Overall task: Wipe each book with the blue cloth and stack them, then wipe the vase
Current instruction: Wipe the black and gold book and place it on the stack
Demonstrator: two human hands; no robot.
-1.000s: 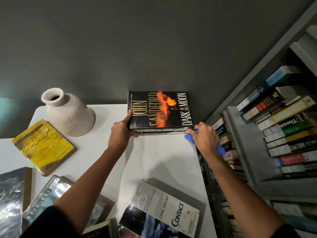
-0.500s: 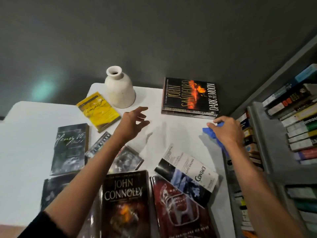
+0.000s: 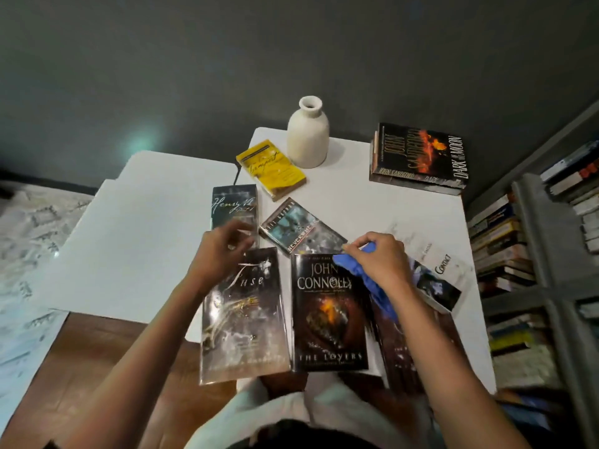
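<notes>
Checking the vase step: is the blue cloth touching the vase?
No, the blue cloth is in the right hand over the John Connolly book, far from the vase.

Both bare forearms reach forward from the near edge of the table, roughly side by side. The left hand (image 3: 220,251) is held palm down, its fingers loosely curled, thumb and fingertips apart, nothing in its grip. The right hand (image 3: 379,262) is also palm down, wrist slightly bent, with thumb and forefinger pinched together at the front; its grip is closed on the blue cloth (image 3: 366,280), which trails back under the palm along the inner wrist.
</notes>
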